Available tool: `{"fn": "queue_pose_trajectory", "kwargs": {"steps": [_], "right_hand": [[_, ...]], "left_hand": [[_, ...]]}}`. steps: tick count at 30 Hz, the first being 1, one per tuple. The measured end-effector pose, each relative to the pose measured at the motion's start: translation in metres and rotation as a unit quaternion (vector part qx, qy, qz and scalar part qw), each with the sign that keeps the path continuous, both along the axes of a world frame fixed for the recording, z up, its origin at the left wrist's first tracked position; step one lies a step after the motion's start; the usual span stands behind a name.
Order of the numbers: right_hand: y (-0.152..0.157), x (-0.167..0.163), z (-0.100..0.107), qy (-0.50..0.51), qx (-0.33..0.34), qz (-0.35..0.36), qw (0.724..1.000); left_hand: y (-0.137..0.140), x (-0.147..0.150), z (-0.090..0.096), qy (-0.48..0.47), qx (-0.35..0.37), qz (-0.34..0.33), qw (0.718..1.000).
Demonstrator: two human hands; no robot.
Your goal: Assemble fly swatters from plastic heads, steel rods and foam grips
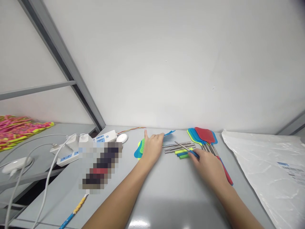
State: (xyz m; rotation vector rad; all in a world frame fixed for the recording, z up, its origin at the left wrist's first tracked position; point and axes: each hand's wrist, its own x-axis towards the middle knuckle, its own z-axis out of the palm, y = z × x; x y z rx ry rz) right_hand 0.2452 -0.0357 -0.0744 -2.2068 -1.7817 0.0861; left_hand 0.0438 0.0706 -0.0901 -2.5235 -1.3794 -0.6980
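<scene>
My left hand (153, 145) is closed on a blue fly swatter head (170, 133), whose tip sticks out past the fingertips; the thumb points up. Partly covered by that hand, green and blue swatter heads (138, 150) lie on the table. My right hand (209, 165) grips a fly swatter handle, a metal rod (182, 146) with a blue grip (194, 154), tilted with its bare end toward the left hand. Beneath it lie several metal rods (176, 147) with yellow, blue and green grips (183, 156).
Assembled fly swatters (205, 135) with red and blue heads lie fanned beside my right hand. A white plastic bag (264, 159) covers the table's right side. At left are power strips (105, 136), cables, a round white disc (122, 138) and a pixelated object (101, 168).
</scene>
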Motion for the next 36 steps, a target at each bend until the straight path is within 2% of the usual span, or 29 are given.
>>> {"fn": "queue_pose_trajectory", "kwargs": {"steps": [4, 7, 10, 13, 15, 19, 25, 26, 28, 32, 34, 36], "right_hand": [[-0.001, -0.002, 0.002, 0.02, 0.016, -0.014, 1.0], [-0.001, 0.0, 0.001, 0.041, 0.042, -0.018, 0.998], [0.0, 0.005, -0.003, 0.061, 0.078, -0.01, 0.995], [0.001, 0.009, -0.007, 0.08, 0.107, 0.005, 0.991], [0.001, 0.011, -0.009, 0.093, 0.119, 0.016, 0.988], [-0.001, 0.01, -0.008, 0.127, 0.13, 0.043, 0.982], [-0.003, 0.007, -0.006, 0.14, 0.16, 0.102, 0.972], [-0.002, 0.008, -0.007, 0.134, 0.167, 0.119, 0.969], [0.001, 0.011, -0.01, 0.115, 0.19, 0.155, 0.963], [0.005, 0.014, -0.016, 0.074, 0.24, 0.185, 0.95], [0.005, 0.013, -0.017, 0.065, 0.247, 0.187, 0.948], [0.003, 0.011, -0.016, 0.057, 0.243, 0.188, 0.95]], "left_hand": [[0.003, -0.003, 0.001, -0.14, 0.05, 0.027, 0.989], [-0.002, -0.005, 0.007, -0.283, 0.066, 0.004, 0.957], [-0.012, -0.008, 0.015, -0.408, 0.038, -0.011, 0.912], [-0.024, -0.009, 0.024, -0.466, -0.035, -0.024, 0.884], [-0.03, -0.009, 0.029, -0.463, -0.116, -0.053, 0.877], [-0.038, -0.006, 0.038, -0.397, -0.257, -0.133, 0.871], [-0.051, -0.009, 0.053, -0.275, -0.368, -0.22, 0.861], [-0.053, -0.01, 0.056, -0.265, -0.364, -0.217, 0.866], [-0.057, -0.011, 0.06, -0.253, -0.308, -0.188, 0.897], [-0.057, -0.012, 0.065, -0.187, -0.1, -0.115, 0.97], [-0.054, -0.014, 0.064, -0.128, -0.032, -0.093, 0.987], [-0.052, -0.016, 0.063, -0.078, 0.006, -0.085, 0.993]]}}
